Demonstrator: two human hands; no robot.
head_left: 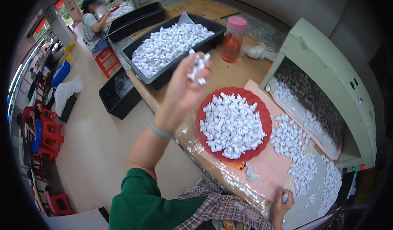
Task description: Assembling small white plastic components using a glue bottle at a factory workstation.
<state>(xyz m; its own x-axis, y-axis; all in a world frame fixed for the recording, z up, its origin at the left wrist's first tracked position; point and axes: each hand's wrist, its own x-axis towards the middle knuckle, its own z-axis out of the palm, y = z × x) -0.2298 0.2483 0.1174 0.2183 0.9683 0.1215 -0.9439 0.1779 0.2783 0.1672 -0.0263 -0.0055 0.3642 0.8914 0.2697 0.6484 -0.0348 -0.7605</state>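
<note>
My left hand [189, 80] is raised between the black tray and the red plate. Its fingers curl around several small white plastic parts [198, 70]. Below it on the table, a red scalloped plate [267, 121] carries a heap of the same white parts [232, 125]. Low on the right, at the table's near edge, my right hand [281, 203] is closed on a small pale piece [285, 197], whose exact kind is too small to tell. Loose white parts [303, 164] lie spread beyond that hand.
A long black tray [153, 80] full of white parts stands at the back, beside a pink-lidded bottle [233, 41]. On the right is a pale green machine [327, 58] with a dark opening. An empty black bin [118, 95] and red stools [107, 60] are on the floor; a person [92, 25] sits farther off.
</note>
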